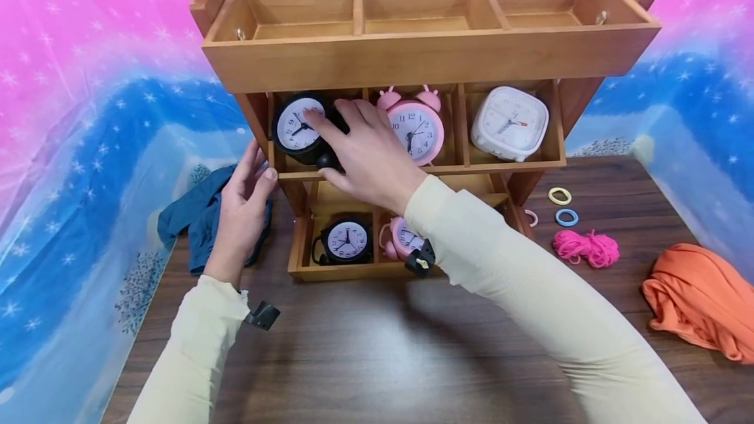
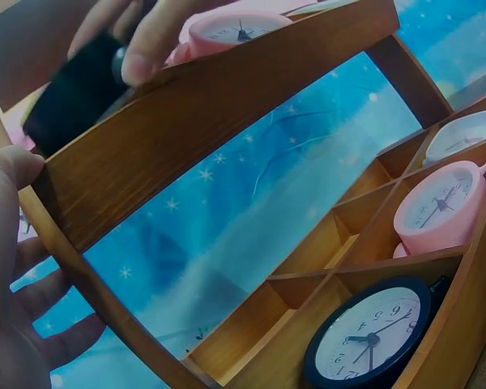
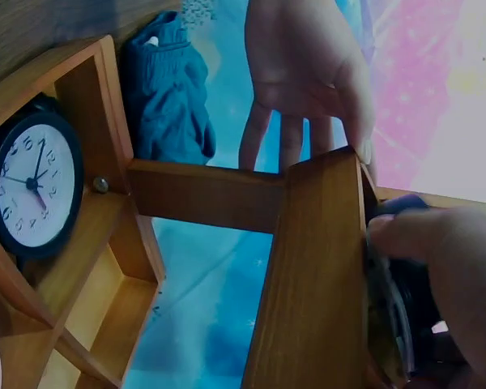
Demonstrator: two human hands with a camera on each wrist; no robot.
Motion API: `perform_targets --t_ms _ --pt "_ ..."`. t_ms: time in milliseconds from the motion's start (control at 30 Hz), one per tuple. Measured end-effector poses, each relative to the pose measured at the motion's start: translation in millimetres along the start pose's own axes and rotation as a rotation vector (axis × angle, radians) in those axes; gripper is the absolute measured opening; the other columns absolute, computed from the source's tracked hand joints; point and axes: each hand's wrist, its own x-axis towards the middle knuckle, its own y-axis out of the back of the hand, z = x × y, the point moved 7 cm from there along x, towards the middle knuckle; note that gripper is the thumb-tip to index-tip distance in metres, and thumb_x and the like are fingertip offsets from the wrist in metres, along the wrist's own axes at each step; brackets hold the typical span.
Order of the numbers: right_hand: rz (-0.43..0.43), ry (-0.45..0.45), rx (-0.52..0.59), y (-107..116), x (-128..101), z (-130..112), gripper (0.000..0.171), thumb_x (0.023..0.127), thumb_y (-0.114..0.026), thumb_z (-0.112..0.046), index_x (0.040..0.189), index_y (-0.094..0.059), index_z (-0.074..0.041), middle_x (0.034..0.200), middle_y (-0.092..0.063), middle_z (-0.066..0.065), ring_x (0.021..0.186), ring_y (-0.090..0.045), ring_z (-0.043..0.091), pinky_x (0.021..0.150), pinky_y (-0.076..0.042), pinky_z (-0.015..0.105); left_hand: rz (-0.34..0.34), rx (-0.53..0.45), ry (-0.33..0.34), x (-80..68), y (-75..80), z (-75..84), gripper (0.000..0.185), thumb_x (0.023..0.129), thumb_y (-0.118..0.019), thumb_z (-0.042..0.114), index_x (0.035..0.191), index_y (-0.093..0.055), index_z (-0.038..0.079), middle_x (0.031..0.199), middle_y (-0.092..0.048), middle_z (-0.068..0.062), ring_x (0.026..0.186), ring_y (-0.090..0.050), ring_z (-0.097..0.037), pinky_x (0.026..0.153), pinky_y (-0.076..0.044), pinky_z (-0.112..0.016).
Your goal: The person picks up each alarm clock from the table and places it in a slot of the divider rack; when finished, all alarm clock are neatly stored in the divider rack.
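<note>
In the head view a black twin-bell alarm clock sits tilted in the left compartment of the middle tier. My right hand grips it, index finger across the dial and thumb lower down; the hand covers part of its black body. In the left wrist view the same black clock shows its side above the tier's front board. My left hand holds the left end of the wooden rack, thumb at the front corner and fingers along the outside. A pink alarm clock stands just right of my right hand.
A white clock fills the right middle compartment. Below sit another black clock and pink clock. Dark teal cloth lies left; hair ties, pink yarn and orange cloth lie right.
</note>
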Motion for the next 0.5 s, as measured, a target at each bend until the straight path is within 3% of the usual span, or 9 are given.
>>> perform_targets --t_ms 200,500 --pt "-0.064 -0.043 -0.017 -7.8 4.7 2.3 0.064 0.096 -0.059 -0.042 0.153 -0.037 -0.022 0.148 -0.042 0.024 0.139 -0.04 0.04 0.117 -0.031 0.052 -0.005 0.001 -0.004 -0.1 -0.7 1.4 0.061 0.103 -0.051 0.033 0.157 -0.022 0.034 0.164 -0.025 0.0 0.148 -0.031 -0.023 0.116 -0.035 -0.044" --pt "-0.103 -0.021 -0.053 -12.3 -1.9 3.4 0.043 0.1 -0.047 -0.023 0.142 -0.055 -0.017 0.154 -0.041 0.015 0.145 -0.034 0.034 0.118 -0.028 0.05 0.001 0.013 -0.002 -0.7 -0.6 1.4 0.061 0.103 -0.05 0.033 0.157 -0.021 0.033 0.164 -0.025 0.0 0.148 -0.03 -0.025 0.116 -0.035 -0.044"
